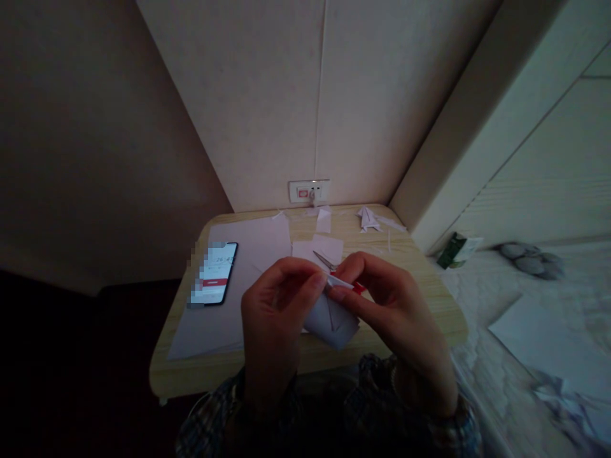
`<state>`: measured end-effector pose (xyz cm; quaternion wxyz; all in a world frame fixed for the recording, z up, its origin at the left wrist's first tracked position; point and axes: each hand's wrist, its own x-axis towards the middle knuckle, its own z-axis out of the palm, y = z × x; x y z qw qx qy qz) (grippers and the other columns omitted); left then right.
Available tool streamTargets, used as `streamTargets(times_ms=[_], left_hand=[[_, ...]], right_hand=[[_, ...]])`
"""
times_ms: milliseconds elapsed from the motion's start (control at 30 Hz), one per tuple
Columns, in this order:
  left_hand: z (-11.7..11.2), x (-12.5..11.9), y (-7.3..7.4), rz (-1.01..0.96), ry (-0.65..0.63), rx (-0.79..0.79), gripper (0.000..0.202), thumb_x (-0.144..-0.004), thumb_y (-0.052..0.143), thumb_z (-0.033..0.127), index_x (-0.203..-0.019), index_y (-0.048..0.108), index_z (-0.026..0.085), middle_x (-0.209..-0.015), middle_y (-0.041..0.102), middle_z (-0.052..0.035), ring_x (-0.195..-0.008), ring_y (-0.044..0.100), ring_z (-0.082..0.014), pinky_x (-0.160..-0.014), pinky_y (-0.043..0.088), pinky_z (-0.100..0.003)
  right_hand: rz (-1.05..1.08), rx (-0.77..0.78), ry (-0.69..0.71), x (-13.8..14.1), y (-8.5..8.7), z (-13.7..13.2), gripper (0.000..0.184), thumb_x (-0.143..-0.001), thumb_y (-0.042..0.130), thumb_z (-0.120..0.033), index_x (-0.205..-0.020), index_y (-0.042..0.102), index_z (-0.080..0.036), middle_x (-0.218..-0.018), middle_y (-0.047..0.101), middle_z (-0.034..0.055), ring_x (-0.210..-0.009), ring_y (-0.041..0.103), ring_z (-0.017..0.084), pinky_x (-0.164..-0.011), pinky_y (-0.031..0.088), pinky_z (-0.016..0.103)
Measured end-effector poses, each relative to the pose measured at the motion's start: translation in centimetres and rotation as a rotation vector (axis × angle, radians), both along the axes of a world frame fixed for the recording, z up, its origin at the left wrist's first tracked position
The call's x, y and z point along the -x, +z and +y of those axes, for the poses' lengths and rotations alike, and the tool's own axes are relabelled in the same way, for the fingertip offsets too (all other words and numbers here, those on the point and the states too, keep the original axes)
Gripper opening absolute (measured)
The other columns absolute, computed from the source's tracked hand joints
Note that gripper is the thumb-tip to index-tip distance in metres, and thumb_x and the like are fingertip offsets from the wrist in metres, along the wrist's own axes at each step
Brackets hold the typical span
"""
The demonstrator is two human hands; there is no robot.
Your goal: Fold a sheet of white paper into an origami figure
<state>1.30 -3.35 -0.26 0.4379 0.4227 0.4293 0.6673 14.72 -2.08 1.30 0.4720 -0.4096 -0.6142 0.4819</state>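
Observation:
Between my two hands, above the front of the small table, is a folded white sheet of paper (330, 321). My left hand (281, 299) pinches its upper edge between thumb and fingers. At the same edge, just to the right, my right hand (377, 289) grips a narrow folded flap with thumb and forefinger. The paper's lower part hangs below the fingers and shows a crease. Behind the hands lie scissors (323, 259), blades pointing up and left; their red handle is mostly hidden by my right hand.
The wooden table (429, 305) bears white sheets (258, 235), a lit phone (217, 275), paper scraps (323, 221) and a folded paper figure (368, 219). A wall socket (309, 191) is behind. On the bed at right lie a green-and-white box (459, 249) and more paper (548, 337).

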Motion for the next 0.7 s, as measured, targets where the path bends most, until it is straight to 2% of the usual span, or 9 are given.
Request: streamTargets(times_ms=[200,300,433,700], left_hand=[[0.5,0.2,-0.2,0.035,0.015,0.001,0.013,-0.073,0.073,0.012,-0.066,0.070,0.022,-0.062,0.069,0.0048,-0.061,0.065,-0.0118,-0.057,0.051,-0.019],[0.9,0.8,-0.2,0.060,-0.072,0.020,0.012,-0.071,0.075,0.012,-0.070,0.071,0.022,-0.068,0.072,0.0042,-0.068,0.069,-0.0130,-0.065,0.055,-0.021],[1.1,1.5,0.0,0.129,-0.172,0.020,0.012,-0.071,0.077,0.011,-0.071,0.072,0.022,-0.071,0.074,0.0030,-0.070,0.070,-0.0142,-0.067,0.056,-0.023],[0.8,1.5,0.5,0.202,-0.061,-0.002,0.014,-0.070,0.074,0.010,-0.063,0.071,0.022,-0.062,0.071,0.0038,-0.062,0.067,-0.0133,-0.061,0.054,-0.022]], right_hand=[[-0.064,-0.046,-0.072,0.1,-0.4,0.1,0.027,-0.081,0.074,-0.031,-0.065,0.055,-0.021,-0.063,0.056,-0.0042,-0.063,0.051,0.013,-0.059,0.038,0.026],[-0.099,-0.051,-0.081,-0.1,-0.5,0.1,0.031,-0.081,0.074,-0.037,-0.065,0.053,-0.021,-0.063,0.055,-0.0040,-0.063,0.050,0.013,-0.059,0.039,0.027],[-0.179,-0.080,-0.082,-0.2,-0.2,0.0,0.032,-0.084,0.071,-0.038,-0.064,0.053,-0.021,-0.063,0.054,-0.0036,-0.062,0.050,0.013,-0.059,0.038,0.027],[-0.209,-0.133,-0.082,0.1,0.1,0.2,0.036,-0.083,0.070,-0.045,-0.062,0.054,-0.021,-0.060,0.055,-0.0037,-0.059,0.051,0.013,-0.057,0.039,0.026]])
